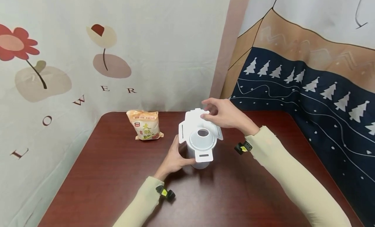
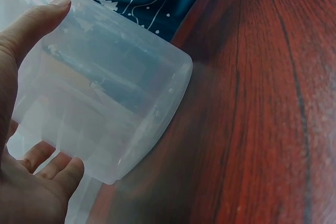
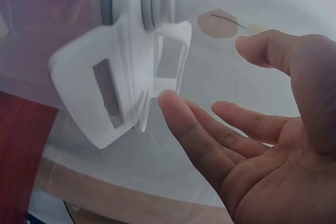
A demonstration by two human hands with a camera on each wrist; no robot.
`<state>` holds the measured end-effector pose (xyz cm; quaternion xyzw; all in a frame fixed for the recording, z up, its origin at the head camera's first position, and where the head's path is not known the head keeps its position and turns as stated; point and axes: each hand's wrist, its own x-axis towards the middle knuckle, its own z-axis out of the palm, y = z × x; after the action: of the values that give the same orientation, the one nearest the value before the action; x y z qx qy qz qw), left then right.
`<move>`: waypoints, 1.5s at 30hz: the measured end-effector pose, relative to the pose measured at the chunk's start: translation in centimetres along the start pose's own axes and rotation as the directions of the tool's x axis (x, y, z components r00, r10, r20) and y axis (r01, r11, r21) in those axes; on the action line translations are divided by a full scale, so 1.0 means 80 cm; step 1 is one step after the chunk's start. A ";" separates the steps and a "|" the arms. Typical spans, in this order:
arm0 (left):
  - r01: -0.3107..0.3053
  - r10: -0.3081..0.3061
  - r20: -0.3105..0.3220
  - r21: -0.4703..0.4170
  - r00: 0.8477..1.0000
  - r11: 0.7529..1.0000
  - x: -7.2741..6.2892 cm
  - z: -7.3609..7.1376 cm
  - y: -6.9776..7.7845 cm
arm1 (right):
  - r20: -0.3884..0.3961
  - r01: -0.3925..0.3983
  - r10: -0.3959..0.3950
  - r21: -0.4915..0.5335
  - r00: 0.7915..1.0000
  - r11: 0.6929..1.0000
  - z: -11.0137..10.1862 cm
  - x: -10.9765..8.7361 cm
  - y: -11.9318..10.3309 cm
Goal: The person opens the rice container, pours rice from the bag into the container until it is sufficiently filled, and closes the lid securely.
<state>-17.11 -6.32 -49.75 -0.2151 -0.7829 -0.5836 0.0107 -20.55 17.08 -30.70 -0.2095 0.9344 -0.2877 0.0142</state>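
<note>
At the middle of the dark red table (image 1: pixel 111 175), the left hand (image 1: pixel 175 159) grips the translucent container (image 1: pixel 200 155), steadying it, while the right hand (image 1: pixel 224 114), fingers loosely spread, touches its white clip lid (image 1: pixel 195 123). A rice bag (image 1: pixel 145 125) stands far left.

A dark red wooden table (image 1: pixel 117 175) fills the corner. Behind it hangs a pale cloth (image 1: pixel 146 41) printed with flowers and letters. To the table's right hangs a navy and tan cloth (image 1: pixel 322 100) with white trees.

head: high, forward-down, whole table (image 1: pixel 117 188) | wrists: close, low | shared: container (image 1: pixel 199 145)
</note>
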 end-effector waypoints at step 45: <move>-0.001 0.004 0.019 -0.127 1.000 0.992 0.001 0.001 -0.003 | 0.063 -0.319 0.314 0.114 0.947 0.941 0.005 0.036 -0.025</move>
<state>-17.23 -6.28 -49.98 -0.2220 -0.7438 -0.6303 -0.0099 -22.35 14.26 -29.66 -0.0618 0.9360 -0.3338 0.0937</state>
